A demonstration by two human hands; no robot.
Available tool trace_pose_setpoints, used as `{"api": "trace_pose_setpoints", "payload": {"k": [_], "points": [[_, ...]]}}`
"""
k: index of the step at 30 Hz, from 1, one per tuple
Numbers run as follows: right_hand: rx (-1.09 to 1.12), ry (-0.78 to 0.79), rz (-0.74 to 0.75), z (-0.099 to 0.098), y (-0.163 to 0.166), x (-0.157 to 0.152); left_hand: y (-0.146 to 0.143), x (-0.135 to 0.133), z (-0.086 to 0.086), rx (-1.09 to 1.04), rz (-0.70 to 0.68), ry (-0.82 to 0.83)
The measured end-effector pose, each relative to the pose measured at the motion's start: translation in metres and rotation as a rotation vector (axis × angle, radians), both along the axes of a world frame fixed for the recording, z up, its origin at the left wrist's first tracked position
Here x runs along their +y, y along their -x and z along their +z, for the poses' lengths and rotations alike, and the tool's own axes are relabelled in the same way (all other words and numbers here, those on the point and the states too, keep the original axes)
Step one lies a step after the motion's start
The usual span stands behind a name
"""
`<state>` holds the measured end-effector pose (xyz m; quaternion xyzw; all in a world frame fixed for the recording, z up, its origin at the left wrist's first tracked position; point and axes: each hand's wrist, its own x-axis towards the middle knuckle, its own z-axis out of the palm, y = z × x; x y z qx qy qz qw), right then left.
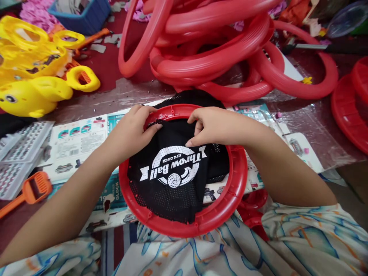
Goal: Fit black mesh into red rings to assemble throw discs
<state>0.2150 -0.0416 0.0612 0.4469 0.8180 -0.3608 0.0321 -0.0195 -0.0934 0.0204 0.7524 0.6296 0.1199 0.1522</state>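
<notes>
A red plastic ring point(240, 184) lies flat over my lap and the table's near edge, with ribs along its inner side. Across its opening is a black mesh net point(175, 205) with a white "Throw Ball" print, upside down to me; some of it spills past the far rim. At the far left rim, my left hand point(136, 126) pinches the net's edge against the ring between thumb and fingers. My right hand point(214, 124) rests over the far right of the ring, fingers curled and thumb low over the net; whatever lies within those fingers is hidden.
Large red hoops point(212, 69) are heaped beyond the ring. Yellow duck-shaped toys point(34, 96) and a blue bin point(83, 17) stand left. Clear trays point(23, 161) of small metal parts and an orange piece point(36, 188) lie nearer. Printed cardboard point(73, 149) is underneath.
</notes>
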Motion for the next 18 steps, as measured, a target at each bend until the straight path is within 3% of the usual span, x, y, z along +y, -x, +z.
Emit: {"api": "trace_pose_setpoints", "payload": {"k": [4, 7, 9, 11, 15, 18], "points": [[-0.176, -0.205, 0.044, 0.002, 0.003, 0.001, -0.004, -0.004, 0.000, -0.020, 0.023, 0.009], [-0.143, -0.289, 0.075, 0.005, 0.002, 0.001, -0.009, -0.003, -0.001, -0.028, 0.034, 0.010], [-0.010, -0.227, 0.086, 0.010, -0.001, -0.001, -0.011, -0.003, -0.002, -0.026, 0.035, 0.013], [0.136, -0.063, 0.069, 0.014, -0.002, -0.002, -0.013, -0.002, -0.002, -0.037, 0.024, 0.027], [0.332, 0.204, -0.059, 0.015, -0.001, -0.002, -0.015, -0.003, -0.002, -0.069, 0.010, 0.051], [0.332, 0.212, -0.098, 0.009, 0.000, 0.005, -0.015, -0.005, -0.004, -0.075, 0.024, 0.050]]}}
